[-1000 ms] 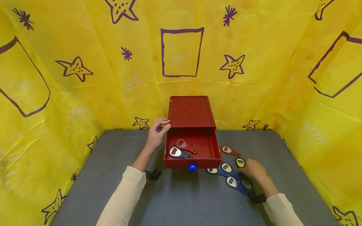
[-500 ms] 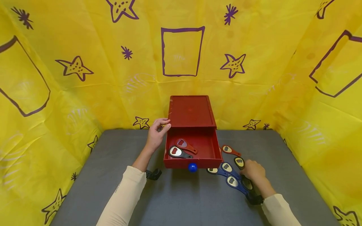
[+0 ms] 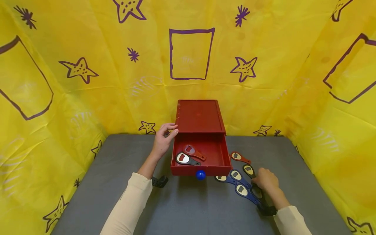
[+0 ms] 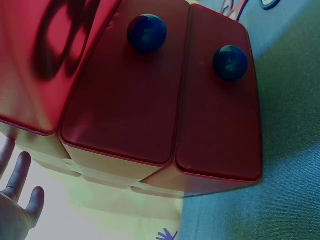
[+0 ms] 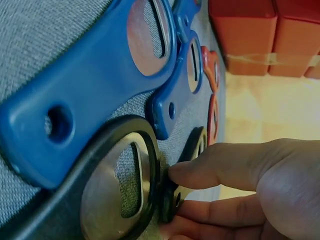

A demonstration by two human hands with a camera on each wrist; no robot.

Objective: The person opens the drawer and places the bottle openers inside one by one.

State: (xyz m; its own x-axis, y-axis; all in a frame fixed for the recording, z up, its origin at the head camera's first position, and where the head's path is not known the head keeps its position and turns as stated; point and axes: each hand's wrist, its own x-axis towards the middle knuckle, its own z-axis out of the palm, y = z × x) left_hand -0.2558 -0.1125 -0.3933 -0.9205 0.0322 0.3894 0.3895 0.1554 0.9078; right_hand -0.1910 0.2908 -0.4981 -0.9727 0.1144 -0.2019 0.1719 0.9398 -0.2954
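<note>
Since a second ago, the right hand (image 3: 266, 179) has shifted slightly toward the handle end of a black opener (image 3: 248, 169), pinching it; the left hand (image 3: 163, 140), fingers loosely extended, stays beside the cabinet (image 3: 200, 116).

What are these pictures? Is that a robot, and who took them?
No robot! They're a person's left hand and right hand. The wide picture comes from a camera on the person's head, looking down; each close picture comes from a camera on one wrist. Bottle openers, blue, black and red, lie on the grey table. Two others are in the open drawer of a red box. The left hand is at the box's side; the right pinches a black opener by its handle.
</note>
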